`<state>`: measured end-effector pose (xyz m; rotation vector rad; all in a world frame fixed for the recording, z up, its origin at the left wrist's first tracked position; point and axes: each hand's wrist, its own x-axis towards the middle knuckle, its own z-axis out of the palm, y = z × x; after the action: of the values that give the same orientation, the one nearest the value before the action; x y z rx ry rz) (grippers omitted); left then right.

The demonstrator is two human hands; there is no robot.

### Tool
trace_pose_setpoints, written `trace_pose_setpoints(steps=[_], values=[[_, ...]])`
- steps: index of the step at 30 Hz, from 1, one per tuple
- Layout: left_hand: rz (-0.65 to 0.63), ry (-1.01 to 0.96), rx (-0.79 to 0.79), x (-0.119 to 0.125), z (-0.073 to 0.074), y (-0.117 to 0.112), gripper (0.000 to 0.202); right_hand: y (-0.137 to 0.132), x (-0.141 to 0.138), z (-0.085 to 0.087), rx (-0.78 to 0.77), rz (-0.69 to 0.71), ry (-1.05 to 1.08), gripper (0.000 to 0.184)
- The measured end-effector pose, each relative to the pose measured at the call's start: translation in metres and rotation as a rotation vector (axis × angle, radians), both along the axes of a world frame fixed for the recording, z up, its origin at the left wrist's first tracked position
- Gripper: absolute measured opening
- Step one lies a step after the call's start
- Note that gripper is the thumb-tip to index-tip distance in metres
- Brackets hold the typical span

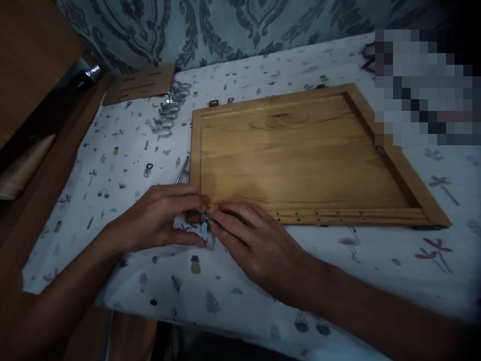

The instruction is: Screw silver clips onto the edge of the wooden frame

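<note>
A framed wooden panel [285, 155] lies flat on the patterned white cloth, with a row of small dark holes along its near rail. At its near left corner, a small metal hook-like fitting [205, 229] sits against the rail and hangs over the edge. My left hand [169, 215] pinches this fitting from the left, thumb below and fingers above. From the right, my right hand [255, 240] presses its closed fingertips against the same fitting and the rail. Beside the panel's left edge, a thin metal rod [183, 169] is partly hidden behind my left hand.
Several similar metal fittings [165, 118] lie in a row on the cloth [131, 150] at the back left. A slotted cardboard piece [141, 85] lies behind them by the patterned wall [233, 30]. Brown furniture [33, 65] stands at left. The far right is pixelated.
</note>
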<state>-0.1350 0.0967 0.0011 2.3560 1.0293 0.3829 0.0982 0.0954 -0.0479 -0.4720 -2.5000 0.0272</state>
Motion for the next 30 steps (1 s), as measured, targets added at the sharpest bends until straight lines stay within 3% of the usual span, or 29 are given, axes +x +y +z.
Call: trace_pose_setpoints(steps=[13,30], values=[[0.02,0.007,0.009,0.001,-0.0023,-0.0009,0.038,0.0002,0.0039,-0.0047,-0.059,0.014,0.012,0.027],[0.014,0.031,0.027,0.0018,-0.0003,-0.0007,0.038,-0.0007,0.001,0.0034,-0.052,-0.002,-0.014,0.024]])
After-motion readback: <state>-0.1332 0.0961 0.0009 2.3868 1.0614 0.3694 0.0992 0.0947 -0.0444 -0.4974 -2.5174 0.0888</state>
